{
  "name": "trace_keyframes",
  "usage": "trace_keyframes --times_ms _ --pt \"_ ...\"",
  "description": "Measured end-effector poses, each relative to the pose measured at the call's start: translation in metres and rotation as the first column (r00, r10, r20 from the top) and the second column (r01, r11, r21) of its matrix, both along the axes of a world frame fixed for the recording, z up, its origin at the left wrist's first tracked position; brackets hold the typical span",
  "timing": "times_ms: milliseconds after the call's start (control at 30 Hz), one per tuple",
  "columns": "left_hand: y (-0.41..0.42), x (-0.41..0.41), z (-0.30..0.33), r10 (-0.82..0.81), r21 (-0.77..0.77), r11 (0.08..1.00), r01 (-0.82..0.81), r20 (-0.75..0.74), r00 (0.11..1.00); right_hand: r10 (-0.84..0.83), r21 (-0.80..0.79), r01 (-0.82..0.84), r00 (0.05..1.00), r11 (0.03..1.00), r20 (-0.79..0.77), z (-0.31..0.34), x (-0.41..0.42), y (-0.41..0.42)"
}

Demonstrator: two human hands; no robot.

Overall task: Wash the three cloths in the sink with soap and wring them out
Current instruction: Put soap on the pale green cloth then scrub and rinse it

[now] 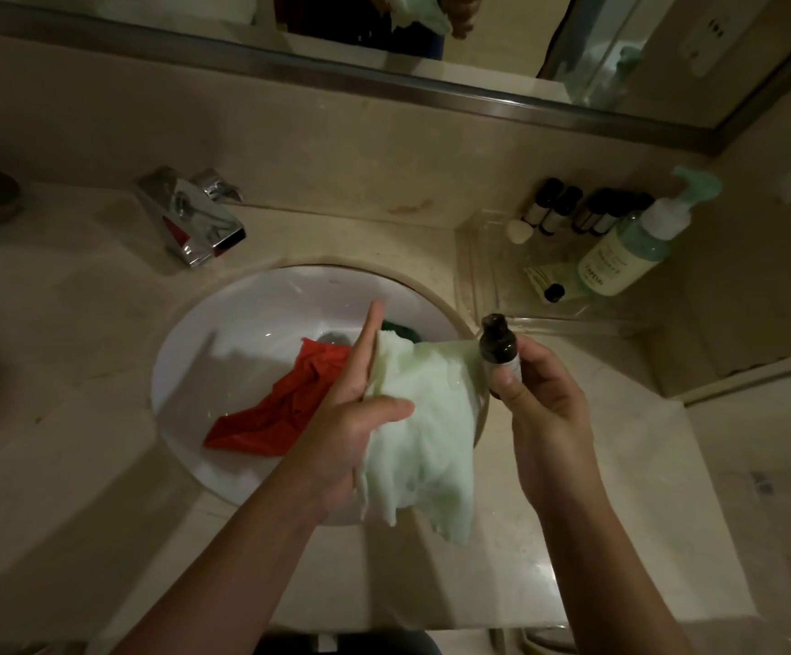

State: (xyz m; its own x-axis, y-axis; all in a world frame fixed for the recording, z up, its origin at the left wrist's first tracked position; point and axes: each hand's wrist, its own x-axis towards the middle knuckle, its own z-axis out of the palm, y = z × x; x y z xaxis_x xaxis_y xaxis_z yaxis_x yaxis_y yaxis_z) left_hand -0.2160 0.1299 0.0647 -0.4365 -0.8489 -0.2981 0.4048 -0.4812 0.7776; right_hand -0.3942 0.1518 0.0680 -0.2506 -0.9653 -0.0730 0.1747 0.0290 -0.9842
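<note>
Your left hand [336, 418] holds the pale green cloth [424, 427] over the right rim of the white sink [242, 323], thumb pressed across the fabric and fingers stretched straight beneath it, so the cloth drapes down over the sink's front edge. Your right hand [544, 408] grips a small dark bottle [499, 354] upright just beside the cloth, its cap end up. In the sink lie a red cloth [284, 408] and, behind your fingers, a dark green cloth [400, 329]. The chrome tap [190, 219] stands on the bench [76, 352] behind the sink, and a pump bottle [639, 243] leans in a clear tray [483, 276] at right.
</note>
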Motion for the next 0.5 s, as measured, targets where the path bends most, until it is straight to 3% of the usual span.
trace_keyframes --times_ms 100,400,500 --pt "0.0 -0.003 -0.004 0.011 0.053 0.999 -0.009 -0.047 0.999 -0.024 -0.053 0.027 0.998 0.998 0.056 0.003 -0.003 0.0" --pt "-0.001 -0.007 -0.012 0.064 0.144 0.988 -0.046 -0.124 0.99 -0.016 -0.27 0.002 0.999 0.963 -0.049 0.05 -0.031 0.005" --pt "0.0 -0.006 -0.015 0.087 0.156 0.986 -0.065 -0.135 0.987 -0.098 -0.226 0.085 0.994 0.97 -0.047 0.044 -0.044 -0.001"
